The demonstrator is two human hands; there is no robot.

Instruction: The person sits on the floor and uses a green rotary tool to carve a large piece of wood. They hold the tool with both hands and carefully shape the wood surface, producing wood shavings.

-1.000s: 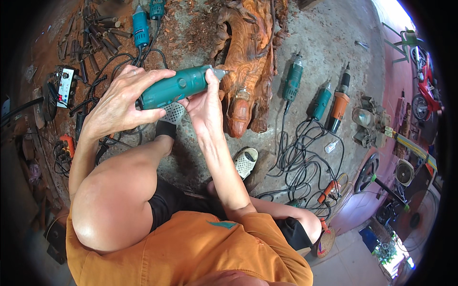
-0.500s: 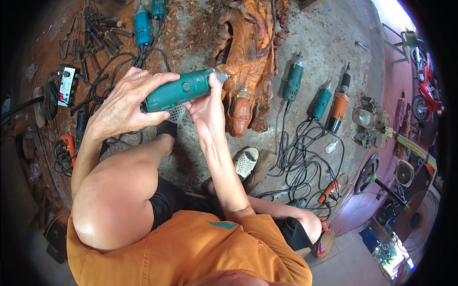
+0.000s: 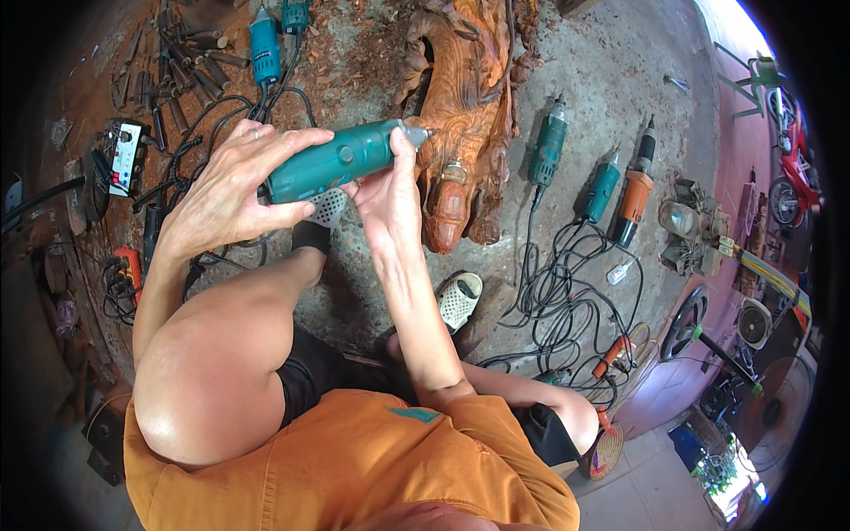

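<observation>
A green die grinder (image 3: 332,164) is held level between both my hands, its grey nose and short metal tip pointing right. My left hand (image 3: 230,190) grips the rear of its body, thumb below and fingers over the top. At the front, my right hand (image 3: 390,199) supports it from beneath, with the thumb up against the nose collar. The tip is in front of a carved, varnished reddish-brown wooden piece (image 3: 465,115) on the floor; whether they touch, I cannot tell.
Two more green grinders (image 3: 548,146) and an orange one (image 3: 632,199) lie right, above tangled black cords (image 3: 567,292). Blue-green grinders (image 3: 265,53) and several carving tools (image 3: 199,71) lie at the far left. A white-faced control box (image 3: 127,157) stands left, and a motorbike (image 3: 797,168) far right.
The grinder has barely shifted, and both hands keep the same hold. Floor objects on the right appear slightly shifted in the view.
</observation>
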